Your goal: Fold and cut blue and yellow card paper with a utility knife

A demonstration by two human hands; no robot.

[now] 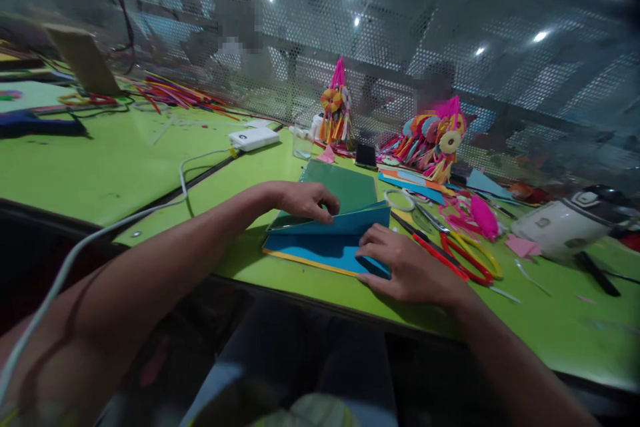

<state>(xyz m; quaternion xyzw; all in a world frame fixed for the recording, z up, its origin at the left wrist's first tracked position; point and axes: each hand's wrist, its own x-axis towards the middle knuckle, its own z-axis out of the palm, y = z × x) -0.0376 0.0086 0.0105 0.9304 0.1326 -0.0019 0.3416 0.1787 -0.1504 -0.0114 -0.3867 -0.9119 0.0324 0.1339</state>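
A stack of coloured paper lies at the table's near edge, with a green sheet [345, 183] at the back and a blue sheet [310, 248] in front, a yellow edge showing beneath. The blue sheet's upper part is lifted into a flap. My left hand [306, 201] reaches over the green side, its curled fingers and thumb at the flap's top edge. At the stack's right end, my right hand [400, 263] has bent fingers on the blue paper and its thumb by the lower edge.
Right of the paper lie red-handled scissors [467, 260], yellow-handled scissors [480, 250] and a pink bundle [483, 217]. Behind stand tasselled paper ornaments [336, 103], a phone [366, 155] and a clear cup [303, 143]. A white cable [183, 177] runs from a white power bank [255, 139].
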